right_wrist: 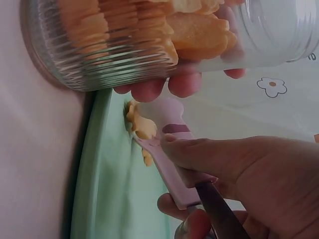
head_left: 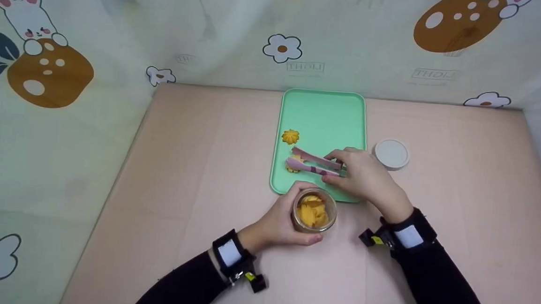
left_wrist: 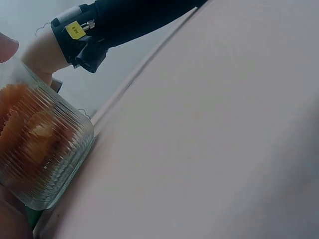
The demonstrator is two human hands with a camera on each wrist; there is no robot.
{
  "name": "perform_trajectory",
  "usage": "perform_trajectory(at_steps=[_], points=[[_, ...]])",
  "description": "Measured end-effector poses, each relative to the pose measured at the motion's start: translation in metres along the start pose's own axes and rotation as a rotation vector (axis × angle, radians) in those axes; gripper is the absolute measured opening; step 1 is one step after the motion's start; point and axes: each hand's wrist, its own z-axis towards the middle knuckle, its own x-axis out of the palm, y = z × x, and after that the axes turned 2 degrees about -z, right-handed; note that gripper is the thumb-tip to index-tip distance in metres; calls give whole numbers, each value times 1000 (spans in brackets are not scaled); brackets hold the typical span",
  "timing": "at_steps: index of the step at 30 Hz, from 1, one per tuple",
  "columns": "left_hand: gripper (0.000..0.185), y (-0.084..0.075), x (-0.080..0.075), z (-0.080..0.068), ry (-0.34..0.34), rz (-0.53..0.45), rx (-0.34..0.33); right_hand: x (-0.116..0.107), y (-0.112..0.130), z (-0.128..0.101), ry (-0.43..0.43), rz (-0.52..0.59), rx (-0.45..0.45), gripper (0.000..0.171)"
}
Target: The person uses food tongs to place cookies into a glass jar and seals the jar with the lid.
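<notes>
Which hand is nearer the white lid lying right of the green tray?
The right hand: it grips the pink tongs over the tray, just left of the lid. The left hand holds the glass jar, farther away.

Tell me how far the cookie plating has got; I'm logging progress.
Done: lid is off, one cookie lies on the tray. In hand: right hand holds tongs at a second cookie; left hand grips the jar. Left: many cookies inside.

Pink table (head_left: pixel 194 166) — green tray (head_left: pixel 322 113), jar (head_left: pixel 314 213), white lid (head_left: pixel 391 154).
</notes>
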Motion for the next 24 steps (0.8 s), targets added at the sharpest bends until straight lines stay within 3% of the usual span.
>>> perform_trajectory(at_steps=[5, 14, 24], points=[[90, -1, 0, -1, -3, -13, -10, -1, 2, 0, 12, 9, 12, 35], [90, 1, 0, -1, 4, -20, -18, -3, 1, -2, -59, 49, 120, 26], [88, 1, 1, 0, -3, -11, -2, -19, -4, -7, -98, 49, 113, 26]])
